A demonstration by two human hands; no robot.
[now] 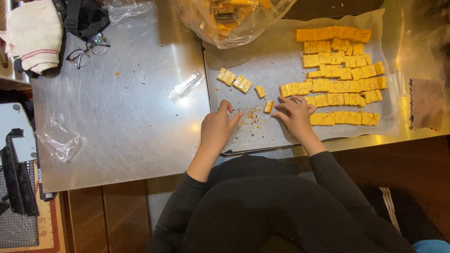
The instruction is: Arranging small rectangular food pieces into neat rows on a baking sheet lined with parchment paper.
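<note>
Both hands empty, left hand (216, 126), right hand (294, 116), orange piece (268, 107) between

Steel surface under overhead light
Brushed metal surface (122, 117) is reflecting bright glare; dark brown wooden floor (108, 220) is showing below its front edge.

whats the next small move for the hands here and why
Probably the right hand should pinch the lone orange piece lying between both hands and slide it toward the rows. It sits apart on the tray among crumbs, and the left hand holds nothing.
</note>
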